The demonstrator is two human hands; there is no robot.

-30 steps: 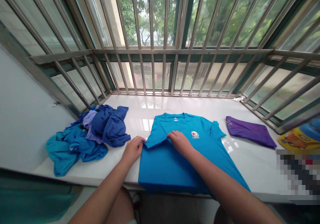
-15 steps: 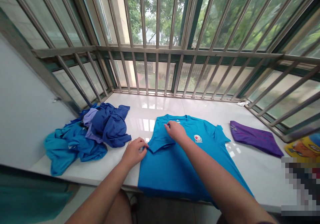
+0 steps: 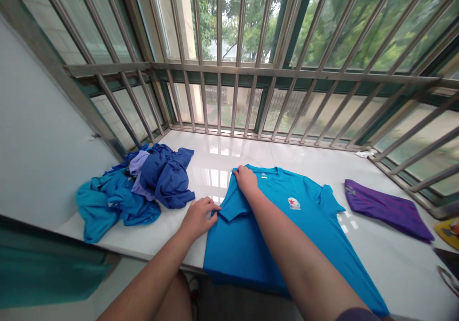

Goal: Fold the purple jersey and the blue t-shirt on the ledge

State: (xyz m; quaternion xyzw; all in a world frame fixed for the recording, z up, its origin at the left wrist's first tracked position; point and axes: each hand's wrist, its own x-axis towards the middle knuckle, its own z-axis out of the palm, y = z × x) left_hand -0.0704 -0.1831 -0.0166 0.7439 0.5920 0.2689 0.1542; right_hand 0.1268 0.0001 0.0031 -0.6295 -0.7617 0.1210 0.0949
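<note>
A bright blue T-shirt [image 3: 287, 230] with a small star badge lies flat, front up, on the white sill [image 3: 222, 158], its hem hanging over the near edge. Its left sleeve is folded inward over the chest. My left hand [image 3: 199, 216] pinches the folded sleeve's corner at the shirt's left edge. My right hand [image 3: 245, 178] rests with curled fingers on the shirt's left shoulder, beside the collar, pressing the fold down.
A heap of several blue, teal and lilac garments [image 3: 132, 192] lies on the sill's left end. A folded purple garment [image 3: 387, 208] lies at the right. Metal window bars [image 3: 229, 72] enclose the sill. A yellow printed item [image 3: 448, 225] shows at the right edge.
My right hand has slid from the middle of the folded sleeve up to the shoulder by the collar. My left hand has kept its pinch on the sleeve's corner. The view has shifted left.
</note>
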